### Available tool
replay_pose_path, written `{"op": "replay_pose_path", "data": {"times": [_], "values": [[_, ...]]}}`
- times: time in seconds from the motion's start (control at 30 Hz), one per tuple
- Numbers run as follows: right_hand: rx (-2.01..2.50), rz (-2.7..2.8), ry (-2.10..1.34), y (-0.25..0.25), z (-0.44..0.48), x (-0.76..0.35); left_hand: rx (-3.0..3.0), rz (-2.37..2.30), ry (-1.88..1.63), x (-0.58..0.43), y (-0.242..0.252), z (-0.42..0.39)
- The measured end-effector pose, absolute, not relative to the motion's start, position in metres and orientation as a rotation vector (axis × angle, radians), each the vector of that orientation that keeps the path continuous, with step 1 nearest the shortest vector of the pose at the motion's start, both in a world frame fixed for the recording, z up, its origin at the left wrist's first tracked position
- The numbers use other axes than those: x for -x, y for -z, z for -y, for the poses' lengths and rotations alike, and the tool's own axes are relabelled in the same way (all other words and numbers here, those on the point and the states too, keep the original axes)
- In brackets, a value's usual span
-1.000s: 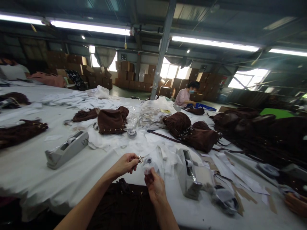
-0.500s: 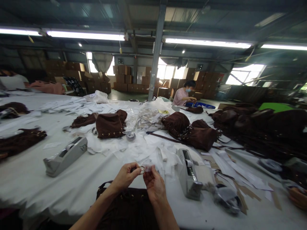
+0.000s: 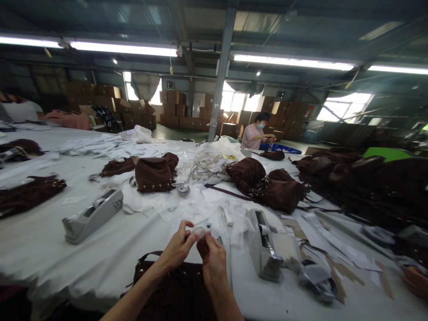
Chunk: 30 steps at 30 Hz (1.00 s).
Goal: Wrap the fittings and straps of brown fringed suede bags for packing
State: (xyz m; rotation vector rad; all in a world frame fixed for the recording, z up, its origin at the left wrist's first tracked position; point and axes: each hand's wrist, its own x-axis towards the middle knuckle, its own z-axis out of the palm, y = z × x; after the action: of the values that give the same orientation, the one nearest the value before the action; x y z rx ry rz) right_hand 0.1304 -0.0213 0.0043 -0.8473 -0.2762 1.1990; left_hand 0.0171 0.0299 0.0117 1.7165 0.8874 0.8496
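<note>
My left hand (image 3: 178, 248) and my right hand (image 3: 211, 258) meet over the near edge of the white table (image 3: 43, 240). Both pinch a small pale piece (image 3: 199, 232) between thumb and fingertips; what it is stays unclear, perhaps paper or film round a metal ring. Below my wrists lies a dark brown suede bag (image 3: 174, 292) with a strap loop. A grey tape dispenser (image 3: 264, 245) stands just right of my right hand.
A second tape dispenser (image 3: 92, 215) sits at the left. Brown fringed bags (image 3: 154, 173) (image 3: 267, 185) and white paper scraps (image 3: 207, 205) cover the middle. More dark bags (image 3: 361, 178) pile at the right. A person (image 3: 257, 132) works at the far end. Another hand (image 3: 416, 281) shows at the right edge.
My hands have drawn closer together and a little lower. The metal ring seen in my left fingers is now hidden by the pale piece.
</note>
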Motion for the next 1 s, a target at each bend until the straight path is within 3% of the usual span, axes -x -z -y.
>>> {"op": "replay_pose_path", "data": {"times": [0.37,0.73,1.0], "values": [[1.032,0.591,-0.996,0.006,0.013,-0.131,-1.530,-0.594,-0.775,0.006,-0.022,-0.036],[1.250,0.977,-0.814,-0.001,0.003,-0.131,-1.338,-0.698,-0.951,0.014,-0.007,-0.046],[1.410,1.264,-0.661,-0.033,-0.003,-0.137,-1.470,-0.786,-0.879,0.023,-0.018,-0.045]]}}
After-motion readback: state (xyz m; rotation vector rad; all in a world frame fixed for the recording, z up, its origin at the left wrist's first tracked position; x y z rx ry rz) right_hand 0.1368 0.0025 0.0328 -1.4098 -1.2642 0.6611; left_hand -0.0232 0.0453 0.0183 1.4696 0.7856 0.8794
